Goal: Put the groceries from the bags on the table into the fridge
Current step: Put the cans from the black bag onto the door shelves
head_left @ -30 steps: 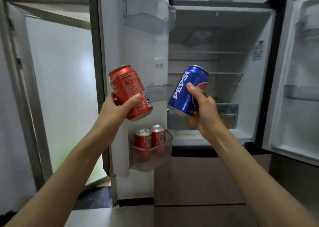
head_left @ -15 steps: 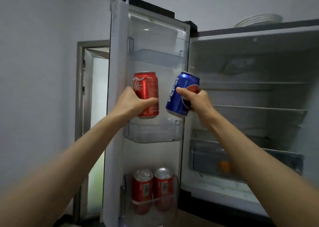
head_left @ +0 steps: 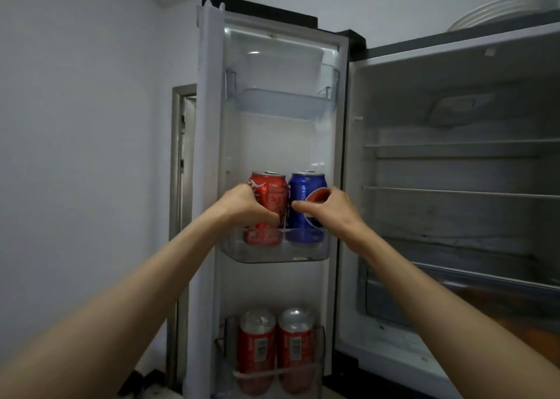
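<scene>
the bottoms of both cans blur behind the clear wall of the middle door bin. the left hand wraps the red can, lettered "coke"; the right hand curls round the blue can, its logo half covered. two red cans in the lower bin show unreadable labels. something orange in the fridge drawer is cut off.

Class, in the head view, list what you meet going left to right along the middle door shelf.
left hand → red cola can → blue Pepsi can → right hand
</scene>
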The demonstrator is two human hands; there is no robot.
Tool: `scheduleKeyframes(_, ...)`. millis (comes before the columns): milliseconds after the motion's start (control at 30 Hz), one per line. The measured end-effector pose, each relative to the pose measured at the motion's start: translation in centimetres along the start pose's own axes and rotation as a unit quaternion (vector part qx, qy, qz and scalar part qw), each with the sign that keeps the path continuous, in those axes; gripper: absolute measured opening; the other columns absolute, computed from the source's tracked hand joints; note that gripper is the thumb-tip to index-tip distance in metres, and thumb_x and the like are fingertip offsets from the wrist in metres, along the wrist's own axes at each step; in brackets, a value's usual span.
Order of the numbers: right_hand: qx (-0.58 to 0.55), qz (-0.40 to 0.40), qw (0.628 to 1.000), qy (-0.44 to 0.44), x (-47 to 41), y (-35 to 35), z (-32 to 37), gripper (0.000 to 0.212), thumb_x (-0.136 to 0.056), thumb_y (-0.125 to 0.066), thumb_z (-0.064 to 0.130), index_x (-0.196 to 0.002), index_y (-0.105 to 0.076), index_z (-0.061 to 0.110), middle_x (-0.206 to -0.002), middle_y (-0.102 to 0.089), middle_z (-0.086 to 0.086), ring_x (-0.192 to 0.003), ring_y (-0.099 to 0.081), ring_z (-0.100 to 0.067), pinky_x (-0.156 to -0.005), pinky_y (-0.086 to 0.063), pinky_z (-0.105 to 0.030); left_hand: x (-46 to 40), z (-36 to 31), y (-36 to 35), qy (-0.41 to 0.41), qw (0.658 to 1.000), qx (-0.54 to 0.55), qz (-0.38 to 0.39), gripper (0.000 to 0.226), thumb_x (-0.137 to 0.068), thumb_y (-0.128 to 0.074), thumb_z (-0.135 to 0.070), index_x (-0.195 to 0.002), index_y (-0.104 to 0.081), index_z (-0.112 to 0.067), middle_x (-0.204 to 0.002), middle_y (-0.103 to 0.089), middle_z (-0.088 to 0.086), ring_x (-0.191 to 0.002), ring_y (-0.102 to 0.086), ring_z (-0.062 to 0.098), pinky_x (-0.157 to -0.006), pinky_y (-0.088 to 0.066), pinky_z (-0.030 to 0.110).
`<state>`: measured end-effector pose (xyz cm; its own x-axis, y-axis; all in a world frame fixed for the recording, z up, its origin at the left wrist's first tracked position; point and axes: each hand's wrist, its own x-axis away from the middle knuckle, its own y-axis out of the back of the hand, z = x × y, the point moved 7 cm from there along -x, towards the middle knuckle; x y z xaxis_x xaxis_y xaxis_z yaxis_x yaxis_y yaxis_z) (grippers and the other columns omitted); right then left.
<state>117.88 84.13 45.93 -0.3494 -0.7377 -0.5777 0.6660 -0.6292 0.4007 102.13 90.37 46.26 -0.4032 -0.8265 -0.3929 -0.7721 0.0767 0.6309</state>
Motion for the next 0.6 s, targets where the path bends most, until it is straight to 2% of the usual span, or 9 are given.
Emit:
scheduleKeyframes(100,0.013,0.015,1.0,0.005,-0.1,-0.4,-0.3,0.024,-0.075,-0.073,0.035,-0.076,-0.053,0.021,-0.079,-0.059,0.004,-0.071,-0.056,-0.007,-0.063,-0.046,-0.025,-0.2,0.1,0.1,0.012,1.0,-0.015,0.02,0.019,-0.067,-0.077,-0.017,-0.081,-0.065,-0.016,-0.079,-0.066,0.004,-0.076,-0.063,0.019,-0.076,-0.054,0.033)
scheduleKeyframes(167,0.017,0.017,1.0,-0.001,-0.3,-0.5,-0.7,0.027,-0.074,-0.073,0.035,-0.083,-0.052,0.02,-0.085,-0.058,0.003,-0.077,-0.056,-0.01,-0.069,-0.048,-0.028,-0.1,0.0,0.1,0.013,0.999,-0.02,0.029,0.025,-0.069,-0.077,-0.015,-0.091,-0.065,-0.013,-0.086,-0.066,0.005,-0.082,-0.063,0.02,-0.081,-0.053,0.034)
scheduleKeyframes(267,0.005,0.025,0.999,-0.024,-0.4,-0.6,-1.3,0.051,-0.073,-0.074,0.036,-0.11,-0.046,0.014,-0.104,-0.056,0.0,-0.095,-0.056,-0.016,-0.077,-0.05,-0.03,0.2,-0.3,0.0,0.013,0.999,-0.018,0.036,0.022,-0.072,-0.076,-0.012,-0.089,-0.062,-0.013,-0.08,-0.063,0.003,-0.072,-0.06,0.014,-0.068,-0.052,0.026)
scheduleKeyframes(367,-0.028,0.045,0.998,-0.021,-0.2,-0.7,-1.2,0.067,-0.076,-0.073,0.031,-0.129,-0.035,0.014,-0.113,-0.049,0.0,-0.1,-0.052,-0.015,-0.064,-0.045,-0.02,0.6,-0.5,0.3,0.015,1.0,0.003,0.027,0.016,-0.075,-0.075,-0.017,-0.08,-0.06,-0.016,-0.076,-0.063,0.002,-0.065,-0.059,0.01,-0.055,-0.048,0.02)
scheduleKeyframes(433,-0.036,0.055,0.998,-0.012,-0.2,-0.6,-1.2,0.071,-0.078,-0.072,0.03,-0.134,-0.032,0.013,-0.115,-0.047,0.001,-0.1,-0.05,-0.013,-0.058,-0.041,-0.015,0.8,-0.5,0.6,0.018,0.999,0.023,0.014,0.018,-0.078,-0.073,-0.024,-0.084,-0.06,-0.014,-0.076,-0.063,0.001,-0.064,-0.06,0.01,-0.052,-0.047,0.019)
scheduleKeyframes(533,-0.029,0.057,0.998,0.001,-0.1,-0.6,-1.4,0.067,-0.08,-0.07,0.032,-0.134,-0.035,0.014,-0.117,-0.05,0.001,-0.099,-0.049,-0.01,-0.058,-0.039,-0.013,1.0,-0.4,0.6,0.012,1.0,0.027,0.008,0.028,-0.08,-0.071,-0.026,-0.1,-0.059,-0.01,-0.091,-0.067,0.006,-0.08,-0.064,0.017,-0.07,-0.053,0.028)
scheduleKeyframes(600,-0.013,0.039,0.999,0.01,0.1,-0.3,-1.2,0.061,-0.082,-0.067,0.035,-0.132,-0.039,0.014,-0.122,-0.053,-0.001,-0.1,-0.05,-0.01,-0.067,-0.044,-0.017,1.3,-0.4,0.5,0.011,0.999,0.033,-0.003,0.034,-0.081,-0.069,-0.026,-0.108,-0.057,-0.009,-0.104,-0.066,0.01,-0.087,-0.064,0.019,-0.076,-0.052,0.031)
